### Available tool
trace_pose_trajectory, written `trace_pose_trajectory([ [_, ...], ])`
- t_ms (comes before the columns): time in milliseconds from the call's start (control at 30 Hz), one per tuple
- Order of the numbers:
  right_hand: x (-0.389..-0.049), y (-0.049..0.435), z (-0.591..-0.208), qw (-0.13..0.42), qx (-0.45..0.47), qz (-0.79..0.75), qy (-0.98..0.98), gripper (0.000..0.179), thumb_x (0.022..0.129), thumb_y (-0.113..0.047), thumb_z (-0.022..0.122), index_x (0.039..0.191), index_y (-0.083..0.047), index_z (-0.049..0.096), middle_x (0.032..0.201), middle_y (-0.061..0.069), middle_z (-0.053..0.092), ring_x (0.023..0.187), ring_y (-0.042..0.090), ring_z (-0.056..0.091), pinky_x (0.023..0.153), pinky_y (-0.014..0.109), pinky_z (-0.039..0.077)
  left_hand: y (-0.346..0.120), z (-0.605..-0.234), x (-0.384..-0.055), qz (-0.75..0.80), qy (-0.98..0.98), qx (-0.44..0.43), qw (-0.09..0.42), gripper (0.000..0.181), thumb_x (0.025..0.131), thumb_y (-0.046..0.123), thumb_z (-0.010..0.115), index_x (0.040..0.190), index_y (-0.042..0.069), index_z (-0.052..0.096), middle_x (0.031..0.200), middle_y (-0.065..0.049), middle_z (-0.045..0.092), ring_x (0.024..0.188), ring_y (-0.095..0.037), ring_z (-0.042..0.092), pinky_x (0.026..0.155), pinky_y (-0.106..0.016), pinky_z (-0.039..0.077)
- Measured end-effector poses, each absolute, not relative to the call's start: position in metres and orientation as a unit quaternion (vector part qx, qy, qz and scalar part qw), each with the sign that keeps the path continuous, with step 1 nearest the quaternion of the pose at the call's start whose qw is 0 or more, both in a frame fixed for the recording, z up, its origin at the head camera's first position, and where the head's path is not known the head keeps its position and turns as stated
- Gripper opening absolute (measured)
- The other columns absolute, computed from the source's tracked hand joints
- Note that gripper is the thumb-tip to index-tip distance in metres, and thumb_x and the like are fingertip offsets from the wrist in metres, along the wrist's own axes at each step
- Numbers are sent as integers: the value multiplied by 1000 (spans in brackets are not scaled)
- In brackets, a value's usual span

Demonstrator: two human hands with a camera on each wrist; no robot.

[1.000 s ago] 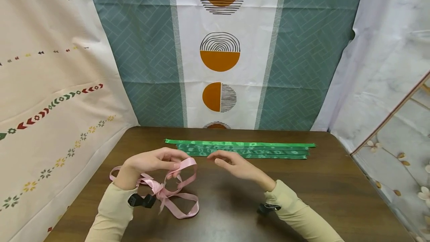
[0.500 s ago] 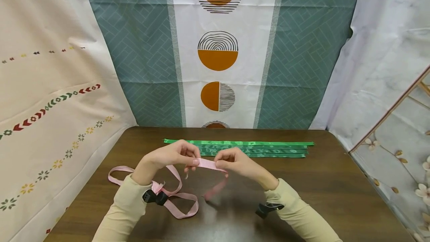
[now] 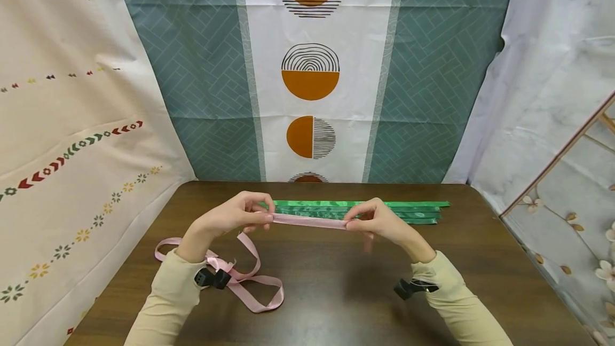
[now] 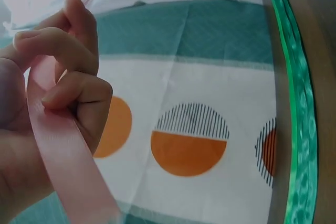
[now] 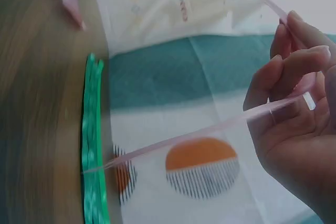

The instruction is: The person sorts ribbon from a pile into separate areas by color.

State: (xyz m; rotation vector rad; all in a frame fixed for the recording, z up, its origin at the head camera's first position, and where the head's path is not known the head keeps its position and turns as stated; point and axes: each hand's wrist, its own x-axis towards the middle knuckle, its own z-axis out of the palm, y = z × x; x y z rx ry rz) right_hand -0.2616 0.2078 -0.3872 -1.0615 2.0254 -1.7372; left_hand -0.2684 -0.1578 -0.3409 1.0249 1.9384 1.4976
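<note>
Held ribbon (image 3: 309,220): smooth satin-type cloth, soft sheen, fairly matt up close in the left wrist view. Tied pink ribbon (image 3: 233,276): same satin look, brighter gloss around the knot. Green strips (image 3: 312,210): shiny satin-like fabric, glossy with mottled highlights. Desk (image 3: 326,292): dark wood-grain top, smooth, semi-gloss, with a hazy reflection. Sleeves (image 3: 165,298): matt, soft stretchy-looking cloth. Wrist cameras (image 3: 211,278): black, look like plastic. Back sheet (image 3: 206,68): printed, creased, mostly matt. Right sheet (image 3: 552,57): marble print, slight sheen, wrinkled.

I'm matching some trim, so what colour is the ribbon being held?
The ribbon is plain pale pink; the left wrist view shows it best.
</note>
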Motion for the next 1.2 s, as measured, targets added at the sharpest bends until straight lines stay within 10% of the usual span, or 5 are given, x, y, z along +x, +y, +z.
trace_pose_trajectory([
  [400, -270, 258, -405, 62, -335, -583, 738, 6, 87, -1, 67, 92, 0, 70, 92, -4, 68, 52, 11, 40, 45, 30, 35, -198, -362, -287, 542, 671, 444, 242, 14, 89, -6, 57, 91, 5, 66, 64, 0, 46, 48, -30, 27, 40, -37, 26],
  [667, -276, 280, -412, 22, -310, -585, 749, 7, 85, 5, 67, 85, 0, 63, 91, 0, 62, 71, 8, 63, 64, 23, 53, -212, -371, -295, 538, 667, 459, 235, 5, 84, -7, 59, 82, -3, 60, 70, 7, 52, 53, -10, 37, 44, -35, 30],
  [1000, -279, 306, -423, 4, -307, -574, 759, 17, 85, 8, 64, 80, -8, 63, 103, -5, 66, 101, 4, 60, 74, 22, 52, -216, -390, -305, 555, 733, 317, 233, 27, 101, 16, 50, 87, 4, 69, 79, 3, 61, 67, -6, 58, 62, -25, 51],
  [1200, -280, 318, -426, 83, -322, -597, 730, 18, 94, 6, 47, 83, -1, 59, 82, 3, 61, 71, 10, 59, 58, 27, 49, -207, -401, -309, 532, 784, 248, 202, 21, 93, 13, 64, 101, -6, 67, 78, -1, 62, 71, -10, 60, 63, -27, 50],
])
